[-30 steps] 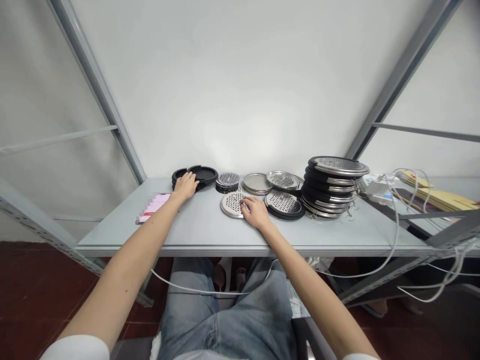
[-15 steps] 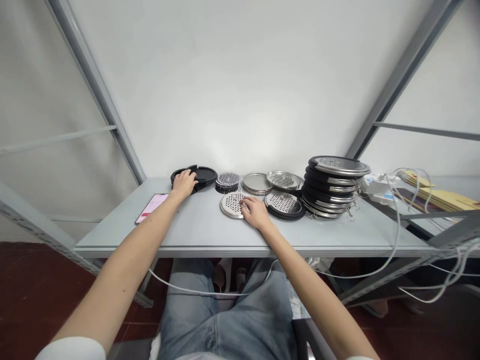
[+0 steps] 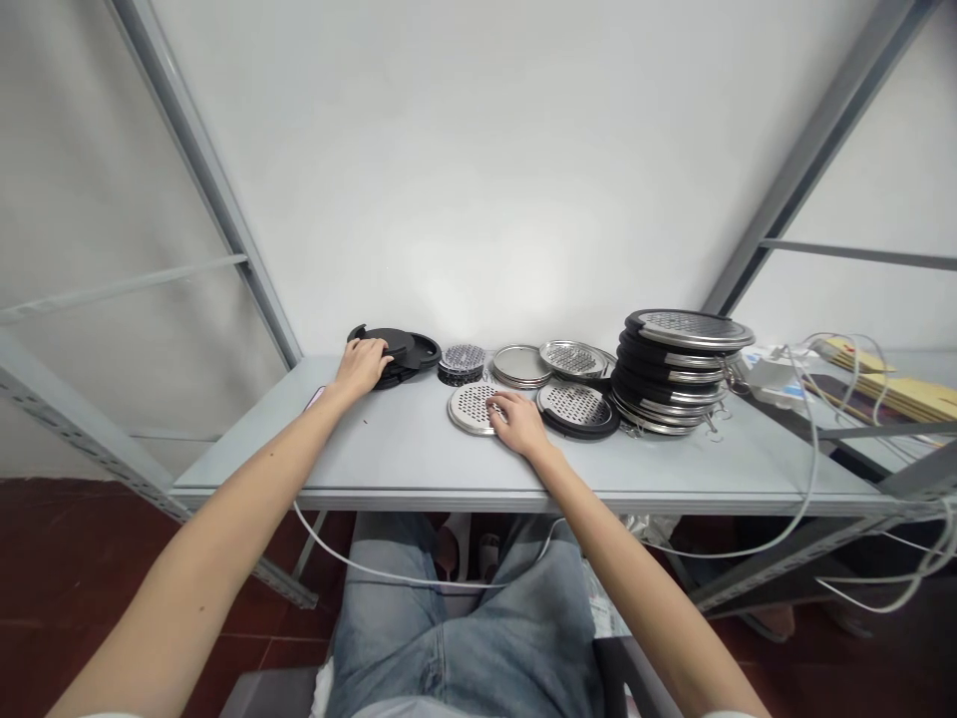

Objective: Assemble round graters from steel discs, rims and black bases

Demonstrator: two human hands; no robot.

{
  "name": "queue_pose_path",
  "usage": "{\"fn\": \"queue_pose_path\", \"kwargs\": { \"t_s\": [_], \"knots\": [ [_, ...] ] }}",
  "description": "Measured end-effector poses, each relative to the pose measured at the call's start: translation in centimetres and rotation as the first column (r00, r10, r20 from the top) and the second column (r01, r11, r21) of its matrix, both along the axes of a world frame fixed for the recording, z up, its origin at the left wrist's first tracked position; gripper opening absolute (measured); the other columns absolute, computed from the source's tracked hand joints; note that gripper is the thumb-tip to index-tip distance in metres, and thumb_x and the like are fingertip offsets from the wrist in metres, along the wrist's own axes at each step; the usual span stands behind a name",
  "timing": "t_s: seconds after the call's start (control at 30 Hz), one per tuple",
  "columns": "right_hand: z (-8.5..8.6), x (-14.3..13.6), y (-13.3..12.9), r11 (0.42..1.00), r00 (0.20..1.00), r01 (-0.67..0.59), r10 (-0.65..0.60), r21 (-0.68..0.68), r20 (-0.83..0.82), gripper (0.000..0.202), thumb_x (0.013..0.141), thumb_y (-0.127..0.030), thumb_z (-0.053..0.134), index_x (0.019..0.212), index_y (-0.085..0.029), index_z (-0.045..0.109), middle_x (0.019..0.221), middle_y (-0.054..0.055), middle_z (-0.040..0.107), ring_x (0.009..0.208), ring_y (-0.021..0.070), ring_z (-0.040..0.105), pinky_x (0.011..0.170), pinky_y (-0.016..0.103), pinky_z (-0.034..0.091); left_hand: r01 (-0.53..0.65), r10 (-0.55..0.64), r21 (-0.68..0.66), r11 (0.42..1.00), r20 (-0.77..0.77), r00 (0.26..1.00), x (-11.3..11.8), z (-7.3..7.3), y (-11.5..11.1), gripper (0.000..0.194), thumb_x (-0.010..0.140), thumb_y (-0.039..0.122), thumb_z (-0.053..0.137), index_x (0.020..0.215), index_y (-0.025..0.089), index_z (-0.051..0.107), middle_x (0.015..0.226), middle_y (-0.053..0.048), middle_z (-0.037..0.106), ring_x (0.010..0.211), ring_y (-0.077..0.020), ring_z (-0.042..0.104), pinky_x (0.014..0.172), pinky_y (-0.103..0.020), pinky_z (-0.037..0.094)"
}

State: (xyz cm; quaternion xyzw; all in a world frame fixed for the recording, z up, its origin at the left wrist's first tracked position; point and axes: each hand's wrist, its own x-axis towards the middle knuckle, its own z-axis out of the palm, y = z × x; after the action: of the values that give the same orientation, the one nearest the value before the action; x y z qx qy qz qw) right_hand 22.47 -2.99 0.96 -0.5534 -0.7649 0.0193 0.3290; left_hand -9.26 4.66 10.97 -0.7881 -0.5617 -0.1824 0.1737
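Observation:
At the left of the head view, my left hand [image 3: 362,365] curls its fingers round a black round plastic cover [image 3: 389,341], raised at one edge over other black plastic rings [image 3: 423,352]. My right hand [image 3: 518,423] lies on the right edge of a round perforated metal plate [image 3: 473,409], its fingers and thumb bent onto the rim. The plate lies flat on the table. Just right of that hand is another perforated plate set in a black ring [image 3: 577,409]. Part of the metal plate is hidden under my fingers.
Behind stand a short stack of small mesh discs [image 3: 462,363], shiny metal rims [image 3: 521,365] and a shallow mesh lid [image 3: 574,357]. A tall stack of black-and-metal round assemblies [image 3: 673,374] rises at the right. White cables [image 3: 811,449] hang over the table's right end. My left wrist mostly covers a phone [image 3: 315,397].
My left hand has taken hold of the black cover and shifted it on its pile. The view has moved slightly left. My right hand stays at the perforated plate.

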Motion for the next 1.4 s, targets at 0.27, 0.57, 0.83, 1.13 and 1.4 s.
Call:
{"fn": "queue_pose_path", "kwargs": {
  "t_s": [0.27,0.57,0.83,1.13,1.4],
  "knots": [
    [0.2,0.3,0.0,0.988,0.986,0.151,-0.15,0.01,-0.075,0.027,0.089,-0.029,0.052,0.097,-0.024,0.077,0.113,0.006,0.071,0.109,0.0264,0.06,0.095,0.037,0.044,0.4,-0.396,0.014,0.916,0.178,0.901,1.4,-3.4,-5.3,0.027,0.098,0.037,0.047,0.111,0.018,0.059,0.114,-0.011,0.067,0.109,-0.0256,0.062,0.098,-0.04,0.046],
    [-0.4,0.3,0.4,0.982,0.985,0.164,-0.158,0.093,-0.063,0.025,0.087,-0.025,0.052,0.096,-0.019,0.075,0.112,0.012,0.068,0.11,0.0275,0.057,0.1,0.041,0.041,0.539,-0.5,-0.116,0.834,0.255,0.828,2.5,-7.8,-8.7,0.024,0.095,0.037,0.051,0.111,0.022,0.061,0.115,-0.009,0.067,0.108,-0.0254,0.064,0.097,-0.043,0.05],
    [-0.3,0.3,0.1,0.992,0.996,-0.085,0.083,0.098,0.019,0.048,0.081,-0.052,0.066,0.116,-0.019,0.067,0.128,0.013,0.062,0.123,0.0298,0.051,0.107,0.045,0.037,0.501,-0.457,-0.09,0.861,0.297,0.838,-0.6,-7.6,-10.0,0.019,0.09,0.034,0.056,0.102,0.022,0.064,0.111,-0.009,0.068,0.106,-0.0242,0.064,0.097,-0.041,0.052],
    [0.1,0.2,-0.2,0.983,0.983,-0.176,0.173,0.046,0.053,0.039,0.079,-0.044,0.072,0.109,-0.019,0.068,0.121,0.011,0.066,0.113,0.0272,0.059,0.1,0.04,0.043,0.261,-0.224,-0.142,0.955,0.233,0.946,0.6,-9.1,-9.0,0.054,0.093,0.054,0.048,0.13,0.017,0.057,0.15,-0.017,0.043,0.146,-0.0345,0.028,0.117,-0.055,0.027],
    [0.1,0.1,-0.4,0.97,0.973,-0.208,0.192,0.124,0.13,0.025,0.09,-0.04,0.062,0.104,-0.02,0.068,0.112,0.011,0.07,0.105,0.0248,0.064,0.092,0.036,0.048,0.298,-0.247,-0.226,0.927,0.229,0.942,2.4,-8.8,-7.7,0.054,0.093,0.057,0.046,0.131,0.021,0.061,0.15,-0.012,0.046,0.147,-0.0335,0.026,0.119,-0.055,0.021]
  ]
}}
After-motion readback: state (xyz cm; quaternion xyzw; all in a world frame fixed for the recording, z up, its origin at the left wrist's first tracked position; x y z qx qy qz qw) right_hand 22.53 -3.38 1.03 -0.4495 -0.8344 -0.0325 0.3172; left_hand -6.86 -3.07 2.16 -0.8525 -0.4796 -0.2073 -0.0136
